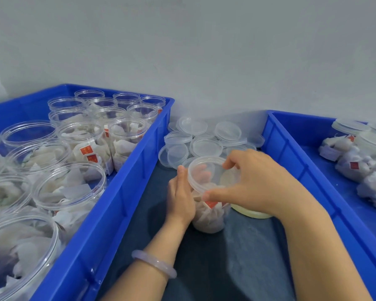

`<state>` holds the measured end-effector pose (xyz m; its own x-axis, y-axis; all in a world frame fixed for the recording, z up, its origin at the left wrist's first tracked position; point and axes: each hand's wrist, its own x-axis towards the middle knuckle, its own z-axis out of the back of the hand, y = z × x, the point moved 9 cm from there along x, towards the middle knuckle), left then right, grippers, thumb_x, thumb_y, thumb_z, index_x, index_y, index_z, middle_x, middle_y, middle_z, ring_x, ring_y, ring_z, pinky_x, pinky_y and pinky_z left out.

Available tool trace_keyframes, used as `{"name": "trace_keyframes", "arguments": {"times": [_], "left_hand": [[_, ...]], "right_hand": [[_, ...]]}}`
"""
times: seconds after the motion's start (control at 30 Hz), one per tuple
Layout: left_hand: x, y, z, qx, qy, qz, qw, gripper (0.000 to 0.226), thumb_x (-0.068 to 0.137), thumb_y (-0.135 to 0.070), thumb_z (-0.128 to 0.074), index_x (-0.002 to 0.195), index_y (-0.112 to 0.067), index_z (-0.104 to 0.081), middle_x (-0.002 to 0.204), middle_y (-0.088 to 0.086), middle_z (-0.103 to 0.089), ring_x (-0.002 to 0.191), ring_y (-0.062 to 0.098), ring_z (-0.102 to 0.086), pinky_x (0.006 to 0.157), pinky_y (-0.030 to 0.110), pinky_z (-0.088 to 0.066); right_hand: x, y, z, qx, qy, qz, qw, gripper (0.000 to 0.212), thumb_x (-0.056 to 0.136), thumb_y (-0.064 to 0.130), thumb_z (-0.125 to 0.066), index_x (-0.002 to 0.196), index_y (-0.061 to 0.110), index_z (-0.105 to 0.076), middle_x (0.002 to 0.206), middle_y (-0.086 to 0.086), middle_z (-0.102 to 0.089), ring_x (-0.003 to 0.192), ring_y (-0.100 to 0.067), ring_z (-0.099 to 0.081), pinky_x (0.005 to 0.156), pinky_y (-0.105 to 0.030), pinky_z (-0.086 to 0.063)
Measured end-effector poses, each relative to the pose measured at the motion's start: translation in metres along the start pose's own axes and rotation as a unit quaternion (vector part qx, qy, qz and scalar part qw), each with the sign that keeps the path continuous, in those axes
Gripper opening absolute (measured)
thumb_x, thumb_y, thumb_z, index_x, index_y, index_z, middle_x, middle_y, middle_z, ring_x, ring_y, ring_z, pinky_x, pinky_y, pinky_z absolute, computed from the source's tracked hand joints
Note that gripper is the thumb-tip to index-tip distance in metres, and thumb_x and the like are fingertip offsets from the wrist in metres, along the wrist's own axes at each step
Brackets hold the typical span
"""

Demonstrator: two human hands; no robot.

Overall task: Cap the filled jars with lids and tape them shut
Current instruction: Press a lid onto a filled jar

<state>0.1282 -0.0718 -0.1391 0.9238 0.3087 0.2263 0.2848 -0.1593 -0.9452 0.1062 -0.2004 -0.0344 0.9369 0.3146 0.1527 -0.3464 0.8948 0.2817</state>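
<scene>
A clear plastic jar [207,216] filled with white sachets stands on the dark cloth between two blue crates. My left hand [180,196] grips its left side. A clear lid [206,173] sits on the jar's mouth, and my right hand [252,181] holds the lid's rim with thumb and fingers curled round it. A roll of tape [251,212] lies just right of the jar, mostly hidden under my right hand.
Loose clear lids [206,137] are piled behind the jar. The left blue crate [126,192] holds several open filled jars [70,187]. The right blue crate [308,170] holds capped jars [354,153]. A grey wall [204,51] stands behind.
</scene>
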Motion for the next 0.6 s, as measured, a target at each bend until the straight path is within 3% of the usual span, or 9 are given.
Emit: {"name": "trace_keyframes", "arguments": {"times": [0.07, 0.13, 0.2, 0.27, 0.33, 0.4, 0.5, 0.6], "left_hand": [[0.001, -0.001, -0.005, 0.009, 0.055, 0.006, 0.998, 0.067, 0.099, -0.043, -0.017, 0.096, -0.004, -0.071, 0.090, 0.007, -0.075, 0.091, 0.016, -0.070, 0.079, 0.023, -0.053], [0.000, 0.001, -0.014, -0.020, 0.141, 0.041, 0.989, 0.078, 0.083, -0.065, -0.019, 0.110, -0.009, -0.066, 0.100, 0.000, -0.074, 0.098, 0.011, -0.068, 0.082, 0.019, -0.052], [-0.003, -0.003, -0.022, -0.026, 0.236, 0.032, 0.971, 0.104, 0.068, -0.086, -0.026, 0.131, -0.007, -0.052, 0.125, 0.005, -0.065, 0.118, 0.014, -0.058, 0.099, 0.026, -0.047], [-0.005, -0.010, -0.022, -0.016, 0.286, 0.007, 0.958, 0.114, 0.059, -0.092, -0.041, 0.136, -0.007, -0.045, 0.135, 0.008, -0.057, 0.129, 0.019, -0.050, 0.109, 0.037, -0.039], [-0.006, -0.018, -0.020, -0.009, 0.303, -0.013, 0.953, 0.109, 0.060, -0.081, -0.061, 0.136, -0.004, -0.042, 0.132, 0.004, -0.059, 0.127, 0.018, -0.051, 0.106, 0.037, -0.043], [-0.008, -0.019, -0.023, 0.011, 0.322, 0.005, 0.947, 0.106, 0.053, -0.056, -0.084, 0.135, -0.005, -0.042, 0.128, -0.001, -0.062, 0.123, 0.014, -0.055, 0.100, 0.030, -0.046], [-0.008, -0.014, -0.024, 0.053, 0.259, 0.005, 0.964, 0.083, 0.049, -0.017, -0.086, 0.124, -0.010, -0.051, 0.116, -0.002, -0.069, 0.112, 0.012, -0.063, 0.087, 0.022, -0.050], [-0.008, -0.010, -0.019, 0.064, 0.185, -0.010, 0.981, 0.067, 0.055, -0.010, -0.085, 0.114, -0.017, -0.054, 0.106, -0.012, -0.071, 0.101, 0.005, -0.066, 0.075, 0.014, -0.050]], "right_hand": [[0.004, 0.001, -0.010, 0.093, 0.023, 0.028, 0.995, 0.068, 0.047, 0.065, -0.075, 0.104, 0.040, -0.049, 0.111, 0.026, -0.042, 0.113, 0.002, -0.032, 0.078, -0.012, -0.033], [0.008, 0.005, -0.021, 0.211, 0.038, 0.056, 0.975, 0.069, 0.055, 0.050, -0.082, 0.117, 0.042, -0.053, 0.131, 0.029, -0.041, 0.124, 0.012, -0.032, 0.095, -0.014, -0.033], [0.011, 0.004, -0.025, 0.281, 0.003, 0.058, 0.958, 0.058, 0.057, 0.042, -0.085, 0.109, 0.044, -0.058, 0.127, 0.026, -0.051, 0.112, 0.018, -0.044, 0.087, -0.007, -0.038], [0.015, 0.002, -0.028, 0.315, -0.038, 0.046, 0.947, 0.055, 0.054, 0.048, -0.084, 0.101, 0.044, -0.057, 0.115, 0.022, -0.059, 0.099, 0.018, -0.053, 0.070, 0.000, -0.040], [0.017, -0.001, -0.029, 0.329, -0.060, 0.027, 0.942, 0.055, 0.051, 0.052, -0.082, 0.099, 0.045, -0.056, 0.110, 0.023, -0.059, 0.098, 0.015, -0.055, 0.067, 0.002, -0.040], [0.020, -0.006, -0.029, 0.351, -0.068, 0.015, 0.934, 0.054, 0.055, 0.045, -0.084, 0.100, 0.043, -0.056, 0.109, 0.025, -0.060, 0.103, 0.015, -0.052, 0.076, -0.002, -0.039], [0.020, -0.014, -0.028, 0.383, -0.095, -0.003, 0.919, 0.056, 0.057, 0.039, -0.085, 0.107, 0.036, -0.059, 0.111, 0.021, -0.061, 0.105, 0.011, -0.054, 0.082, -0.008, -0.040], [0.018, -0.016, -0.028, 0.375, -0.127, -0.023, 0.918, 0.065, 0.057, 0.042, -0.083, 0.117, 0.029, -0.059, 0.114, 0.019, -0.061, 0.104, 0.010, -0.054, 0.076, -0.002, -0.041]]}}
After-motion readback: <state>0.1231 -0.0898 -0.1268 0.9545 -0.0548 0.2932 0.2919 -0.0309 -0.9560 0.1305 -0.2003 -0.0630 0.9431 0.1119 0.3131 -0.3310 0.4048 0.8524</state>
